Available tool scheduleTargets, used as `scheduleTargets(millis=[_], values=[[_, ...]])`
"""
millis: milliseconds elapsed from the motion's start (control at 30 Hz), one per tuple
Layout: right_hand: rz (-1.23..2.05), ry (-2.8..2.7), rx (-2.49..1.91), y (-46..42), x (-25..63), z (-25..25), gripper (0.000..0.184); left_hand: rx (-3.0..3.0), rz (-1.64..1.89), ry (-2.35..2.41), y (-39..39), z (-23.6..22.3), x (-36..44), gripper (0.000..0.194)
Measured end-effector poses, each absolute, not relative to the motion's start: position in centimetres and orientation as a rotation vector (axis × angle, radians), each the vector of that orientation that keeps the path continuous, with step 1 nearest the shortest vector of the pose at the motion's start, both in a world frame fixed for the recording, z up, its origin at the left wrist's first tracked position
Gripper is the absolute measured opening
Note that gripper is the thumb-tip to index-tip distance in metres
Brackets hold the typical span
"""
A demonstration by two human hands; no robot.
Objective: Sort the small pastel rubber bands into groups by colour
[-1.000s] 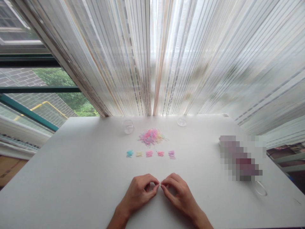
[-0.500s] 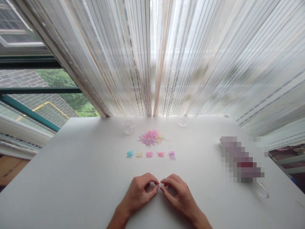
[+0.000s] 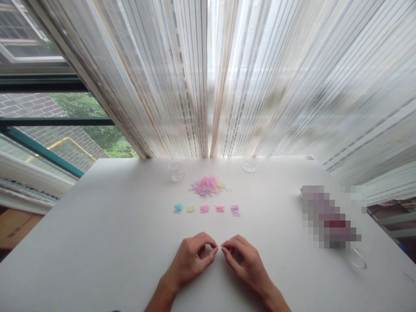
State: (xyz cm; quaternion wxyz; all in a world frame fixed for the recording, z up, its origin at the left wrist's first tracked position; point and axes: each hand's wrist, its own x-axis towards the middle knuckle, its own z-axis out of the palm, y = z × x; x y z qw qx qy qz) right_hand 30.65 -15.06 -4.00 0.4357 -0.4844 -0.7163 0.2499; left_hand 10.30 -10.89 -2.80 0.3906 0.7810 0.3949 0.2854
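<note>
Near the front of the white table, my left hand (image 3: 195, 256) and my right hand (image 3: 243, 257) face each other, thumb and index finger of each pinched together. A tiny pale sliver (image 3: 219, 247) spans the narrow gap between the fingertips; it looks like a small rubber band, mostly hidden by the fingers. Beyond the hands lies a row of small sorted heaps of bands: teal (image 3: 178, 208), pale yellow (image 3: 191, 209), pink (image 3: 204, 209), coral pink (image 3: 220, 209) and purple (image 3: 235, 210). Behind the row is a larger mixed pile of pastel bands (image 3: 208, 185).
A clear round container (image 3: 177, 172) stands at the back of the white table (image 3: 107, 242), and a clear lid (image 3: 249, 167) lies to its right. A pixelated purplish object (image 3: 328, 216) with a loop strap (image 3: 358, 259) rests at the right. Striped curtains (image 3: 208, 78) hang behind.
The camera view has shifted slightly. The gap between the two pinches looks slightly wider than a second ago; both hands keep the same pinching pose, and the heaps look unchanged.
</note>
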Motion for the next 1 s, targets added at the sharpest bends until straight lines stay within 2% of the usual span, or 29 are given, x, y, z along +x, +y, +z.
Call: scheduleTargets(millis=[733,1000], values=[[0.612,-1.802,-1.261,-15.1,30.6,-3.9,0.018,2.007,0.729,1.061,-10.6,-1.7,10.4,0.016],[0.608,-1.820,-1.250,-15.2,30.5,-3.9,0.021,2.056,0.913,1.649,-7.0,-0.9,7.6,0.018]])
